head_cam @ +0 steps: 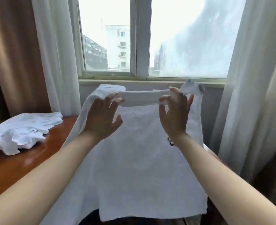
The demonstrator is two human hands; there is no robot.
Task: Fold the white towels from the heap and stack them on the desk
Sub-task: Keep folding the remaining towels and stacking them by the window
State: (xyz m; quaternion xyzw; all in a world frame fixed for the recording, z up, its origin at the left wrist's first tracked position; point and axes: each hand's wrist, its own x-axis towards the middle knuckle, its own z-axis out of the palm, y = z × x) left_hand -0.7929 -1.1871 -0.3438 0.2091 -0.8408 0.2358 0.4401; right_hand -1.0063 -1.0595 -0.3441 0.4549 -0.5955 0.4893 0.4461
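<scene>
A white towel (pixel 140 151) hangs in the air in front of me, held up by its top edge, which is stretched into a taut band between my hands. My left hand (pixel 101 117) pinches that edge at the left between thumb and fingers. My right hand (pixel 174 114) pinches it at the right, with a loose corner sticking up behind the fingers. The towel's lower part drapes down toward me over the desk. A heap of crumpled white towels (pixel 22 130) lies on the wooden desk (pixel 12 168) at the left.
A window (pixel 140 38) with a pale sill fills the wall behind the desk. White sheer curtains (pixel 250 78) hang on both sides, with a brown curtain (pixel 9 54) at the far left. Something dark shows below the towel's hem.
</scene>
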